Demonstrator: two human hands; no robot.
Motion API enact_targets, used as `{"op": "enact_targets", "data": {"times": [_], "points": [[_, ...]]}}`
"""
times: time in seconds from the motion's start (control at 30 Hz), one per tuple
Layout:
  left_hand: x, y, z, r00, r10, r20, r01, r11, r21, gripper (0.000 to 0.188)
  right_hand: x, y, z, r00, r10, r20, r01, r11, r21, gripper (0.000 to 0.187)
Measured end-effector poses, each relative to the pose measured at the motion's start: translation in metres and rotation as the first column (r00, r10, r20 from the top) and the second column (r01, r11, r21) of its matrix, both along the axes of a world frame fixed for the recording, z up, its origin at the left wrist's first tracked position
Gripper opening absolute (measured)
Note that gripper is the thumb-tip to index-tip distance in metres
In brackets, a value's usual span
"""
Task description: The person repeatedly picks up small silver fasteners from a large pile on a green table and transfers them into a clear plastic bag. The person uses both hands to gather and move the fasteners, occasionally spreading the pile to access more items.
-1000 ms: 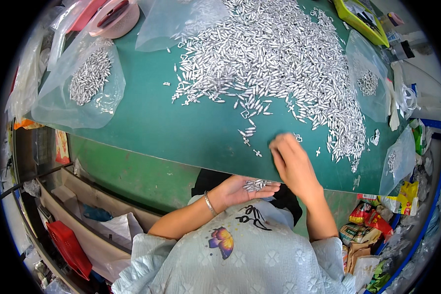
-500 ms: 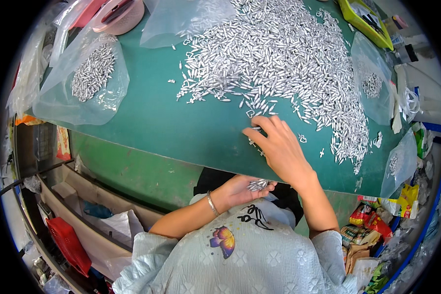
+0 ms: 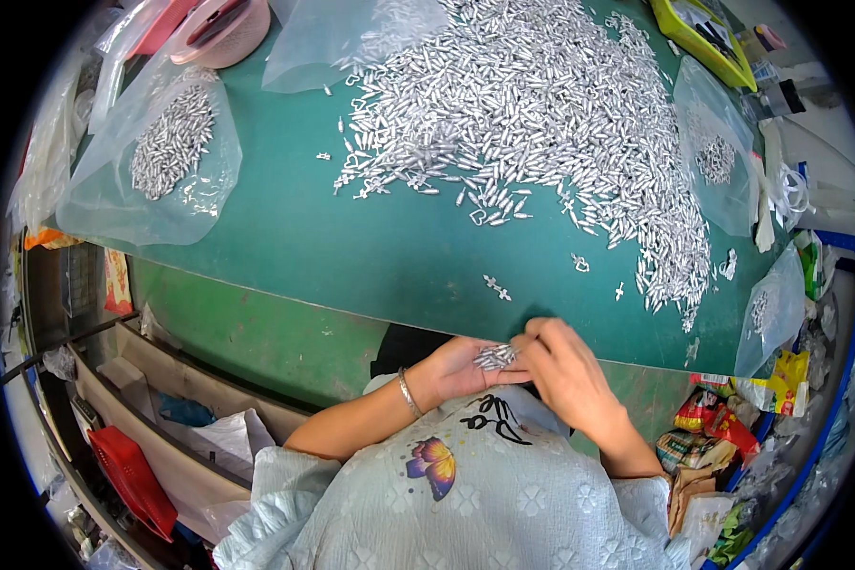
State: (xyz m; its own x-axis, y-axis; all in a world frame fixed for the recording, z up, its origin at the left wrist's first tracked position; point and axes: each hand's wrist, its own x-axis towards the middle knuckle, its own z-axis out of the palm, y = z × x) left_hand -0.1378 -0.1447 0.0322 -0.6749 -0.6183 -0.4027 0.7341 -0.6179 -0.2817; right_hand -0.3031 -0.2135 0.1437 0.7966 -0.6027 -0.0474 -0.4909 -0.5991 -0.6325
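My left hand (image 3: 453, 370) is cupped palm up just off the table's near edge, holding several small silver bullet-shaped metal pieces (image 3: 494, 357). Against its fingertips is my right hand (image 3: 570, 378), fingers pinched together; whatever may be between them is hidden. Beyond both hands, a broad heap of the same silver pieces (image 3: 541, 104) covers much of the green table (image 3: 285, 218). A silver cross-shaped piece (image 3: 497, 288) lies apart near the front edge. To its right are a small heart-shaped piece (image 3: 579, 263) and a smaller cross (image 3: 619, 292).
A clear bag with silver pieces (image 3: 171, 147) lies at left, another plastic bag (image 3: 717, 157) at right. Far back stand a pink basket (image 3: 228, 43) and a yellow tray (image 3: 703, 43). Below left are a drawer (image 3: 180, 399) and a red basket (image 3: 133, 480); packets (image 3: 722, 423) sit lower right.
My right hand has come back from the near side of the heap to my left hand's fingertips. The cross-shaped piece it covered now shows fully. My left hand stays cupped around its pieces.
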Motion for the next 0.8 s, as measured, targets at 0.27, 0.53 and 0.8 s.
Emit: {"op": "enact_targets", "data": {"times": [0.27, 0.53, 0.8], "points": [[0.003, -0.002, -0.006, 0.999, -0.049, 0.012, 0.05, 0.998, -0.036, 0.027, 0.043, -0.06, -0.005, 0.97, -0.135, 0.2, 0.159, 0.981, -0.107, 0.035], [0.004, -0.006, 0.002, 0.989, -0.067, 0.128, 0.076, 0.995, -0.065, 0.022, 0.051, -0.071, -0.031, 0.974, -0.197, 0.115, 0.219, 0.948, -0.231, 0.04], [0.001, -0.002, -0.006, 0.995, -0.032, 0.09, 0.043, 0.992, -0.12, 0.026, 0.068, -0.08, -0.024, 0.969, -0.208, 0.132, 0.24, 0.917, -0.319, 0.033]]}}
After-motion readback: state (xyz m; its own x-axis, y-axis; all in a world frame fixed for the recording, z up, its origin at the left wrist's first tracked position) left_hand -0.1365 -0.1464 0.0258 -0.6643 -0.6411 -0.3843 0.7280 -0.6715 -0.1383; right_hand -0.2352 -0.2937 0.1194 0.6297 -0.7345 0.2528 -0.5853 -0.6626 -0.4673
